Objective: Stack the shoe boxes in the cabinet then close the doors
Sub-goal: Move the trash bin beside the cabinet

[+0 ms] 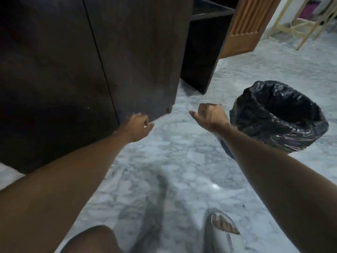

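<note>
The dark brown cabinet (pixel 73 61) fills the left of the head view, and both of its doors lie flush, with a thin seam between them. My left hand (pixel 140 125) is at the bottom edge of the right door (pixel 142 52), fingers curled against that edge. My right hand (pixel 209 115) hovers in the air to the right of the cabinet, fingers curled into a loose fist with nothing in it. No shoe boxes are visible.
A bin lined with a black bag (pixel 279 117) stands on the marble floor (pixel 173 170) just right of my right hand. A dark open shelf unit (pixel 202 52) and a wooden door (pixel 246 28) stand behind. My knee and sandalled foot (pixel 224 232) are below.
</note>
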